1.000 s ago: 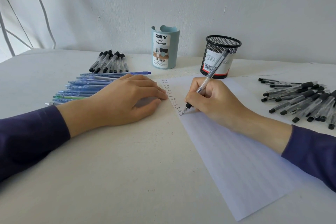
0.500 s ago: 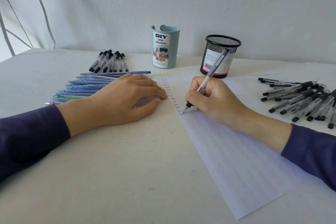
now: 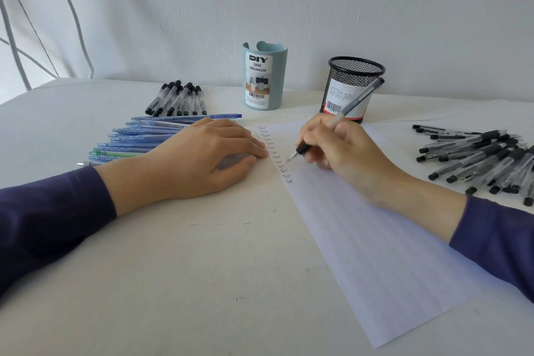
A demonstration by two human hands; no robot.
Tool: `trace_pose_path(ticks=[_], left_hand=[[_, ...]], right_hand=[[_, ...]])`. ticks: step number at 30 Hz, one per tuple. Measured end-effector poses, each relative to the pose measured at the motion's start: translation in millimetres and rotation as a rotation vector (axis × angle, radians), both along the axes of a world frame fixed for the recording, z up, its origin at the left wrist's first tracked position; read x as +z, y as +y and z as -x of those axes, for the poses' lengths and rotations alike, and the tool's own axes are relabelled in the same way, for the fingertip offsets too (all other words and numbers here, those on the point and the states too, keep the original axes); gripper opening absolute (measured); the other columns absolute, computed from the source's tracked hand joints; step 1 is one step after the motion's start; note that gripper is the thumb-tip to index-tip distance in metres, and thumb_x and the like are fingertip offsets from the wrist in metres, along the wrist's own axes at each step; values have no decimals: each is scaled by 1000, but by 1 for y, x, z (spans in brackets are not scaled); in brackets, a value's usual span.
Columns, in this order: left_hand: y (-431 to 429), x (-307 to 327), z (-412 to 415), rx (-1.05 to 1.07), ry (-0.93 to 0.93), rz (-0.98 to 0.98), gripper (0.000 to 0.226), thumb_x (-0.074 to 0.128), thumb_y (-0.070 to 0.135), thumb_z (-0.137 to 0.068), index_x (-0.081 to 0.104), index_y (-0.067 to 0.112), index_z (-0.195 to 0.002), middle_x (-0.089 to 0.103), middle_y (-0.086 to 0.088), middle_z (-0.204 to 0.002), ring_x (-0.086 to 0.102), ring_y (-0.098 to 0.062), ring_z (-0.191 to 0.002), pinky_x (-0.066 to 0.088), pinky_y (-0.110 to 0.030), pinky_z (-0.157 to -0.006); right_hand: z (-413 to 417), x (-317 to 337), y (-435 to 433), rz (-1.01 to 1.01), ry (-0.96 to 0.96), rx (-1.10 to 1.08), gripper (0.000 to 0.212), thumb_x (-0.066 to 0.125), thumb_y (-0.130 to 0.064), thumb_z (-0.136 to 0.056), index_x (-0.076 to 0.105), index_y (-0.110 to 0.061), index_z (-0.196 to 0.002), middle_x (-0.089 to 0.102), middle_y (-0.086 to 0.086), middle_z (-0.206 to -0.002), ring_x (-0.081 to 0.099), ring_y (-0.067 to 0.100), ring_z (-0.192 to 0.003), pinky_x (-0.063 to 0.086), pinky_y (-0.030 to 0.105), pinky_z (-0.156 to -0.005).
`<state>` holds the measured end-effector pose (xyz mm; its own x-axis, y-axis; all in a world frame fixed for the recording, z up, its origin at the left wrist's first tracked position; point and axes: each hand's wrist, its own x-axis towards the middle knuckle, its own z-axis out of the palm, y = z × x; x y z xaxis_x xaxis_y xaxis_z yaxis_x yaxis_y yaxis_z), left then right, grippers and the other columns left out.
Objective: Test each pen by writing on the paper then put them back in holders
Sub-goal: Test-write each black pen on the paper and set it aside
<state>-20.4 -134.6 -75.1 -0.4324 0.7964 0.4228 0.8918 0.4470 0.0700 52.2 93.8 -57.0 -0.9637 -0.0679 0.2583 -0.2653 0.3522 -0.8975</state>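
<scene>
My right hand [image 3: 344,147] grips a clear pen with a black grip [image 3: 355,101], its tip lifted just off the lined paper [image 3: 390,254] beside a column of handwritten "Test" words [image 3: 276,154]. My left hand [image 3: 202,159] rests flat on the table, fingertips touching the paper's left edge. A light blue desk organizer [image 3: 264,78] and a black mesh holder [image 3: 352,85] stand at the back. Neither shows any pens inside.
Blue pens [image 3: 141,139] lie in a row left of my left hand. A small group of black-capped pens [image 3: 179,98] lies behind them. A large heap of black pens [image 3: 479,159] covers the table at the right. A white wall rises behind.
My right hand has moved up and right, lifting the pen tip from the bottom of the "Test" column; one more "Test" is visible there. My left hand stays put.
</scene>
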Motion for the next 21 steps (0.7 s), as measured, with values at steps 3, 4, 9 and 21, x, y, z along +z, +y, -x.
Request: trace_pose_path(ticks=[3,4,9,21], left_hand=[[0,-1,0,6,7,-3,37,43,38,-96,69,27,-119,65,16,-122,56,-8,-119,43,-39,-102],[-1,-1,0,8,12,-4,36,44,38,-95,69,27,-119,65,16,-122,55,-7,-119,43,-37,-102],[0,0,-1,10,20,-5,37,44,37,-95,70,26,-118,66,16,-121,56,-7,-118,40,-30,-103],[-1,2,-2,64,36,149,46,30,38,-99,53,32,-139,54,14,-131,43,-8,-122,19,-19,-109]], right_hand=[[3,10,7,-19,58,-23,31,45,-22,-99,57,-16,-71,65,8,-73,46,6,-60,38,18,-58],[3,16,11,-60,85,-61,31,43,-22,-102,57,-17,-76,62,0,-65,46,4,-56,39,16,-57],[2,45,37,-234,138,-133,29,37,-42,-103,52,-18,-111,40,-14,-46,36,9,-46,39,17,-48],[-12,11,76,-1137,319,-183,51,17,-51,-96,55,-23,-115,58,-9,-79,56,19,-72,47,37,-64]])
